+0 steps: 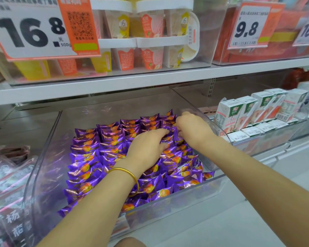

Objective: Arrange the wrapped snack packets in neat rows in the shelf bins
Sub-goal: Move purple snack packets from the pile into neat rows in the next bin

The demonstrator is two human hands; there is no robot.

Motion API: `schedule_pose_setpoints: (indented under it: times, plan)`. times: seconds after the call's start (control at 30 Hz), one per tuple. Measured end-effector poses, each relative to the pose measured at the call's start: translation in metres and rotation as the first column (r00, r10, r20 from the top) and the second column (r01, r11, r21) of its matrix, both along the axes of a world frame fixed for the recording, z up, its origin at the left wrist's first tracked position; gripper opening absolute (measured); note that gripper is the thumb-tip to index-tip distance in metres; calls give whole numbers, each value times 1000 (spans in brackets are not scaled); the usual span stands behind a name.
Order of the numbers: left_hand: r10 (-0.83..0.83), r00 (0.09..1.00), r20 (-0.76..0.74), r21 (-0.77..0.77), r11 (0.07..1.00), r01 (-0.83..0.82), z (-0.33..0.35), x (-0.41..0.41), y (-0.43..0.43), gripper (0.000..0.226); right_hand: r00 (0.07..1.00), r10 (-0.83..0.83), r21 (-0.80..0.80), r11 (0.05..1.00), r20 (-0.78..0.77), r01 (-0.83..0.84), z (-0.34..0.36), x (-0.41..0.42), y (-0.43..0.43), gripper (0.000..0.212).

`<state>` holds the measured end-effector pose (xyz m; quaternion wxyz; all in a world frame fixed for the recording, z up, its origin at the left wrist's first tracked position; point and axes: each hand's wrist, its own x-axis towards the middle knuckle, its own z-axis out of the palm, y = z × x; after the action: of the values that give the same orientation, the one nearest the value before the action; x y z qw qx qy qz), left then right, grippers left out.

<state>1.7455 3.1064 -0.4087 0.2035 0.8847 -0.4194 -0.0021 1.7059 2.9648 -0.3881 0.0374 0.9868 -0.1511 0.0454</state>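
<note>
White store shelves (114, 81) filled the view. On the lower shelf, purple snack packets (89, 157) stood in tight rows inside a clear bin (48, 148). The left hand (146, 145), with a gold bangle (130, 172) on its wrist, lay flat on the packets with its fingers straight. The right hand (193, 129) was near the bin's back right corner, its fingers curled and pinching one packet. Juice cartons (248, 111) stood in the next bin at the right.

upper shelf (114, 81) — white, two cup bins (205, 50) side by side | lower shelf (25, 125) — clear bin (48, 157) of purple packets (89, 163), carton bin (257, 145) just beside it
</note>
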Motion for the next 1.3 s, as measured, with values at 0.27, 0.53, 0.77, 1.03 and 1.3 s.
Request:
schedule_pose_setpoints:
  times: [0.27, 0.53, 0.77, 1.03, 1.3]
  plan:
    - [-25, 998, 61, 79, 997, 20, 1, 2, -5, 36, 999, 26, 50, 998, 18, -27, -2, -5, 1, 19]
    - [4, 996, 87, 59, 998, -9, -2, 0, -5, 32, 996, -56, -38, 998, 63, 59, -9, -4, 15, 21]
    - [-10, 998, 57, 51, 999, 7, -4, 4, -5, 33, 997, -27, 126, 992, 74, 17, 2, 1, -1, 13]
    - [-50, 999, -10, 264, 963, 51, -4, 3, 1, 56, 999, 29, 175, 984, -37, -22, 25, -16, -2, 32]
    - [-48, 998, -42, 310, 949, 58, -4, 4, 5, 56, 994, 77, 230, 969, 71, -92, -2, -16, -2, 49]
